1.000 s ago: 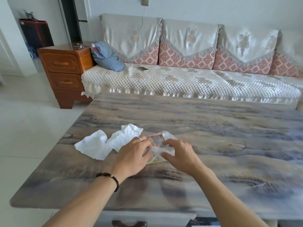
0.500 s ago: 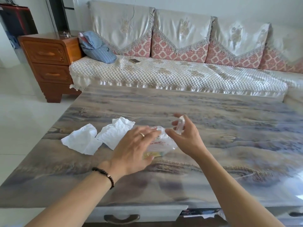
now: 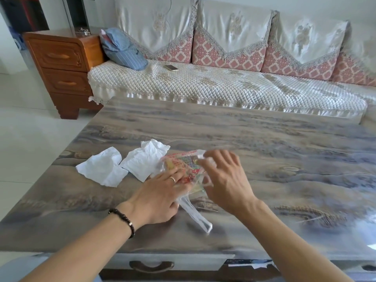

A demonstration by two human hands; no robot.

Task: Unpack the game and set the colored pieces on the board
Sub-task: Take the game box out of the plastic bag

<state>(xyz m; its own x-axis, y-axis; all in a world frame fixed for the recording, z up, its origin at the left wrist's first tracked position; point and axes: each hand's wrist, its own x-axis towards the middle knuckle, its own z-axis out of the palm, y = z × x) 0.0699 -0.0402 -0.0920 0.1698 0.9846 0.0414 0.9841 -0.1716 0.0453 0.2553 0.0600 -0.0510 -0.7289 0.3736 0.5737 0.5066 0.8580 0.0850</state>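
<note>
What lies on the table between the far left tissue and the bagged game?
In the head view, a second crumpled white tissue lies between the left tissue and the bagged game.

Single head cam, wide-angle, looking forward and down across the surface (image 3: 264, 143) from its near edge; sofa (image 3: 223, 84) along the far side, forearms close in foreground.

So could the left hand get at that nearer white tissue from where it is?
Probably yes. The left hand rests on the plastic game bag, and the tissue lies just beside it on the table with nothing between.
</note>
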